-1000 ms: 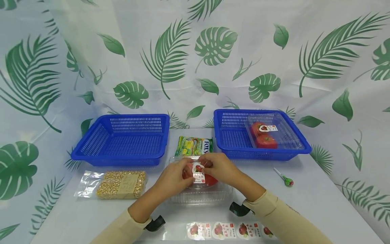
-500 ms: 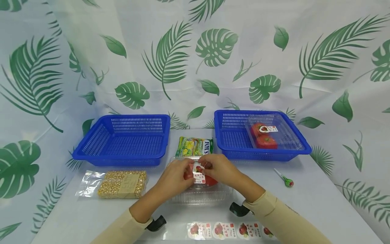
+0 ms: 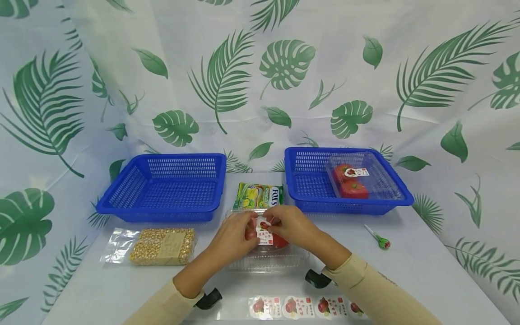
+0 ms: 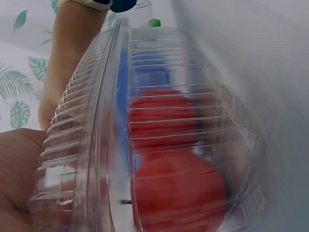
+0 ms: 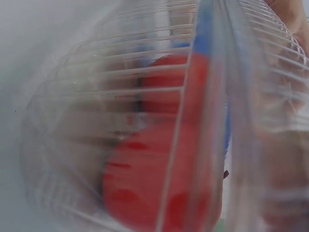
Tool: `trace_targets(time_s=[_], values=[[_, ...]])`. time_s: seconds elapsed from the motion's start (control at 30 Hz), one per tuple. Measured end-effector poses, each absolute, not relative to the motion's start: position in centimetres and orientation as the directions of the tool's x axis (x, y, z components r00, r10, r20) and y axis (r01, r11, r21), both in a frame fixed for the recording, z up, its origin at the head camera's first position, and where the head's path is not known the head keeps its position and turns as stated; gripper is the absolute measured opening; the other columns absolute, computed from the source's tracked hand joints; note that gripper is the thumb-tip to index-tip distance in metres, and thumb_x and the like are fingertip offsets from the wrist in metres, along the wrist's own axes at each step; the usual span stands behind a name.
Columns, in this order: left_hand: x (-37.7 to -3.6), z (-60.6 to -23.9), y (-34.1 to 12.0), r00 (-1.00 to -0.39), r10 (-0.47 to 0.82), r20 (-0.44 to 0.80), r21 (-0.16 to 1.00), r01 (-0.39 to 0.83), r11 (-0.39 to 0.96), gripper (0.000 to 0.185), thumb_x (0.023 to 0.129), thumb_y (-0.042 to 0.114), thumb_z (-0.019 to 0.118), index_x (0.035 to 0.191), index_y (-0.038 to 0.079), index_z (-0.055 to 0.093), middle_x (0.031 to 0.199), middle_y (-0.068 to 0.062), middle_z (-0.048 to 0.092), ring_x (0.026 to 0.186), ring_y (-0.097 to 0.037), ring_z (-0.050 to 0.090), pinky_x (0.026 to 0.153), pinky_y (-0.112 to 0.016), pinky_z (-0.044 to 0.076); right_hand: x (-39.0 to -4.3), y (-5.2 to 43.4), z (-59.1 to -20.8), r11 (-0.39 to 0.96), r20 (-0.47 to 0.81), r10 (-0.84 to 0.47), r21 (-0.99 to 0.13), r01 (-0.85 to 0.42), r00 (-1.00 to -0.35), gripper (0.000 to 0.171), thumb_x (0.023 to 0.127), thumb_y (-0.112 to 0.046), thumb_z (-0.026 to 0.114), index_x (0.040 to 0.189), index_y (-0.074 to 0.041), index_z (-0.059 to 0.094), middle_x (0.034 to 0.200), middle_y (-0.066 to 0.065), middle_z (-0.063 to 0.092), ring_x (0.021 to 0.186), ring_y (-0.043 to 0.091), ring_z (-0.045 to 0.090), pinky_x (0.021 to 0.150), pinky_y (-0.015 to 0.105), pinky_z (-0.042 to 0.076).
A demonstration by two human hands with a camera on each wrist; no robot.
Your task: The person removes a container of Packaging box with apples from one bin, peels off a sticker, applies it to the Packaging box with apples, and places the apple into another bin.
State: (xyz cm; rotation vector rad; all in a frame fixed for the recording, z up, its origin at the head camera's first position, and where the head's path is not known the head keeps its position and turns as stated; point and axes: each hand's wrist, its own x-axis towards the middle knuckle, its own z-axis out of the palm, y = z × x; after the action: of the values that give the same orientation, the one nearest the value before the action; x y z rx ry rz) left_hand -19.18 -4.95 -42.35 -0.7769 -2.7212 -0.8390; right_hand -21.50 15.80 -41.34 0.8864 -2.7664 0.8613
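Observation:
A clear plastic clamshell box (image 3: 268,257) with red tomatoes (image 3: 280,241) lies at the table's middle. On its lid sits a white sticker (image 3: 264,232) with a red fruit picture. My left hand (image 3: 248,226) pinches the sticker's left side and my right hand (image 3: 275,220) pinches its top, fingers curled over the lid. The left wrist view shows the ribbed box (image 4: 159,121) and tomatoes (image 4: 178,193) close up, with my palm at the lower left. In the right wrist view the box (image 5: 145,96) and the tomatoes (image 5: 159,183) are blurred.
A blue basket (image 3: 122,201) stands back left. A second blue basket (image 3: 296,180) back right holds another labelled tomato box (image 3: 353,183). A candy bag (image 3: 260,195), a bag of yellow kernels (image 3: 162,246), a lollipop (image 3: 378,238) and a sticker strip (image 3: 300,307) lie around.
Both hands stay on the sticker over the box; only the fingers shift a little.

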Motion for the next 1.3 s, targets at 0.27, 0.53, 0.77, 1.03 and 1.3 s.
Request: trace_targets(time_s=[0.27,0.53,0.77,1.03,1.3], values=[[-19.2,-42.3,-4.8,-0.833,0.449,0.324,0.49,0.553,0.674,0.047,0.078,0.016,0.079,0.12,0.01,0.059,0.092,0.004,0.064,0.09,-0.014,0.054,0.078,-0.035,0.046,-21.3,15.8,-41.4,0.674,0.281,-0.492,-0.476,-0.565,-0.824,0.029,0.08,-0.006,0.079,0.107,-0.013,0.069,0.093,-0.005,0.067,0.081,0.007,0.063,0.073,0.022,0.054],[-19.1,-42.4,-4.9,-0.831,0.461,0.311,0.466,0.556,0.688,0.042,0.081,0.02,0.075,0.119,0.012,0.06,0.095,0.004,0.065,0.088,-0.015,0.053,0.075,-0.035,0.043,-21.2,16.1,-41.6,0.675,0.307,-0.5,-0.448,-0.587,-0.81,0.027,0.08,-0.005,0.08,0.104,-0.012,0.07,0.092,-0.004,0.067,0.079,0.007,0.061,0.072,0.021,0.052],[-19.3,-42.6,-4.9,-0.805,0.486,0.34,0.391,0.591,0.705,0.039,0.083,0.024,0.071,0.119,0.013,0.062,0.095,0.003,0.066,0.101,-0.021,0.057,0.085,-0.041,0.043,-21.0,16.4,-41.6,0.659,0.295,-0.597,-0.35,-0.666,-0.746,0.021,0.085,-0.014,0.077,0.105,-0.016,0.073,0.096,-0.008,0.069,0.089,0.009,0.06,0.08,0.028,0.052],[-19.9,-42.5,-5.7,-0.723,0.639,0.263,0.259,0.691,0.675,0.044,0.094,0.036,0.061,0.132,0.014,0.062,0.13,-0.001,0.061,0.132,-0.032,0.043,0.11,-0.054,0.025,-20.1,17.5,-41.6,0.597,0.181,-0.754,-0.209,-0.774,-0.631,0.039,0.097,-0.037,0.059,0.13,-0.015,0.064,0.132,0.0,0.06,0.13,0.025,0.047,0.107,0.044,0.036],[-20.2,-42.3,-6.9,-0.664,0.734,0.145,0.235,0.744,0.626,0.052,0.099,0.047,0.051,0.142,0.018,0.053,0.148,-0.001,0.045,0.143,-0.032,0.024,0.112,-0.06,0.014,-18.7,18.7,-41.2,0.548,0.165,-0.801,-0.187,-0.815,-0.576,0.04,0.098,-0.041,0.055,0.127,-0.016,0.067,0.139,0.003,0.054,0.138,0.027,0.036,0.111,0.046,0.029]])
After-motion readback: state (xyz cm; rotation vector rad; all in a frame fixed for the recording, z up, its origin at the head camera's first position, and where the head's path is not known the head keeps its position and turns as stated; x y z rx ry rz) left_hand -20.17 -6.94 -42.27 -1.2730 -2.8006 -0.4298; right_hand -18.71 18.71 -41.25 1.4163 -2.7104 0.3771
